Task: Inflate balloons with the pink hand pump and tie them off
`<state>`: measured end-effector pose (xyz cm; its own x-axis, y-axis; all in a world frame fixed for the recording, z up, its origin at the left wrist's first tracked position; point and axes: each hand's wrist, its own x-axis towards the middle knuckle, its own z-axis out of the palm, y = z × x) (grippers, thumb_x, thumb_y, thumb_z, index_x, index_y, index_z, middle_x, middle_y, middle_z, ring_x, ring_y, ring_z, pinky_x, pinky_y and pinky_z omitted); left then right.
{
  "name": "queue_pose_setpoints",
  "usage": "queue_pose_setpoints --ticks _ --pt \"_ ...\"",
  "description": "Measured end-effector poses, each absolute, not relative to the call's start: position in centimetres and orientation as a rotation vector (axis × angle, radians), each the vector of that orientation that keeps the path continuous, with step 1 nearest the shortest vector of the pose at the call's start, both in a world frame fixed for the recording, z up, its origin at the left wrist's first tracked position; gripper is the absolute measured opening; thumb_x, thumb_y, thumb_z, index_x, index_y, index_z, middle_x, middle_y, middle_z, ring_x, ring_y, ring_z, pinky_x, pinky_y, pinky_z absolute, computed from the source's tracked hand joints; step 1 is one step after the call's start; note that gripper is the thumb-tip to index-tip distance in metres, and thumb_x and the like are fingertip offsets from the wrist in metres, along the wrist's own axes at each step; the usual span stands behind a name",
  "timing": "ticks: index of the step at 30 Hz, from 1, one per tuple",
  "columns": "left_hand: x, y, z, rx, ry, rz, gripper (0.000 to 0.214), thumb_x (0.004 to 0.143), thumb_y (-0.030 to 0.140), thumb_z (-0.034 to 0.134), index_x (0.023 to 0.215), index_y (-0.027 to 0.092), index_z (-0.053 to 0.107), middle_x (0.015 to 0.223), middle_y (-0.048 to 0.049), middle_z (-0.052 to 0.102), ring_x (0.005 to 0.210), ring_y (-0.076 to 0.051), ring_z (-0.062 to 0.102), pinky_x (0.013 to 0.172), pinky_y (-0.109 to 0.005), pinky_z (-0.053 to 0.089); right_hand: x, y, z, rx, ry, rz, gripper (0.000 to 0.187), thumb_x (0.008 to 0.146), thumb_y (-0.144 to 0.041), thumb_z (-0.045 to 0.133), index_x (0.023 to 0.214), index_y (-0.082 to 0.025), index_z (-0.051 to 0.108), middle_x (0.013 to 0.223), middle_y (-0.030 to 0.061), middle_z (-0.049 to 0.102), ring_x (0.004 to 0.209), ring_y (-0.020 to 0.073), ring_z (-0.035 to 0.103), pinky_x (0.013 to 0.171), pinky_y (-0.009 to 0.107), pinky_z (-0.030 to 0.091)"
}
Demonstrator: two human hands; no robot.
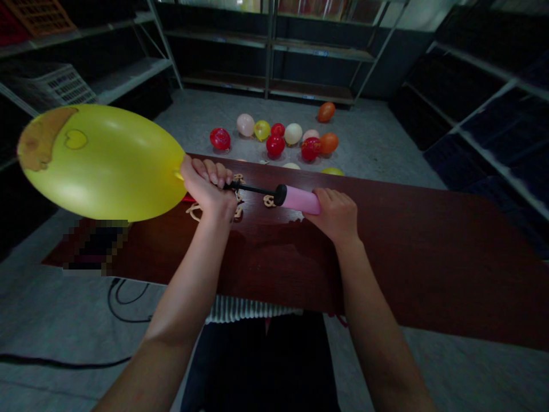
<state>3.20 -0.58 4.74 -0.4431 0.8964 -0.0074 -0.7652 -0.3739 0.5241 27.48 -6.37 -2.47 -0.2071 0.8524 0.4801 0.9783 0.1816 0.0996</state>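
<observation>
Left hand (pixel 209 182) closed on neck of glossy yellow oval balloon (pixel 115 166). Right hand (pixel 337 214) grasps pink cylindrical pump barrel (pixel 300 200); thin black rod (pixel 257 189) between grips.

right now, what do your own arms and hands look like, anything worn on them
My left hand and right hand are ungloved. The left forearm and right forearm are bare, with no sleeves in view. I see no watch or bracelet on either wrist.
</observation>
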Motion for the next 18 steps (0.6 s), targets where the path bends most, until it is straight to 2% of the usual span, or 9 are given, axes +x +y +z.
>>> queue_pose_setpoints --ticks 6,12,15,18 --pt "5.8 -1.3 4.1 0.397 0.472 1.904 0.06 0.108 0.03 0.034 0.05 0.02 0.02 0.039 0.005 0.018 0.032 -0.008 0.015 0.036 -0.025 0.017 25.3 -6.6 -2.4 -1.723 -2.167 -0.44 0.035 0.079 -0.046 0.065 0.098 -0.017 0.067 0.085 0.0102 0.073 0.073 0.0239 0.064 0.064 0.033 0.036" --pt "6.9 -1.3 2.9 0.476 0.474 1.853 0.065 0.105 0.052 0.043 0.052 0.022 0.02 0.041 0.006 0.019 0.032 -0.008 0.016 0.035 -0.025 0.021 23.8 -6.5 -2.8 -1.665 -2.15 -0.378 0.039 0.078 -0.046 0.065 0.102 -0.015 0.069 0.085 0.01 0.075 0.069 0.022 0.065 0.06 0.031 0.035" --pt "6.4 -1.1 3.0 0.467 0.499 1.847 0.066 0.106 0.054 0.038 0.051 0.021 0.02 0.04 0.0054 0.018 0.032 -0.009 0.016 0.035 -0.025 0.021 23.7 -6.4 -2.9 -1.645 -2.128 -0.397 0.039 0.082 -0.048 0.064 0.102 -0.015 0.07 0.084 0.0093 0.075 0.07 0.0211 0.065 0.06 0.031 0.035" --pt "6.0 -1.0 3.1 0.465 0.543 1.841 0.068 0.103 0.06 0.042 0.052 0.021 0.019 0.04 0.0057 0.018 0.033 -0.008 0.017 0.036 -0.025 0.022 23.8 -6.3 -2.7 -1.638 -2.114 -0.424 0.038 0.086 -0.051 0.06 0.099 -0.016 0.07 0.083 0.0086 0.074 0.071 0.0208 0.064 0.062 0.031 0.035"
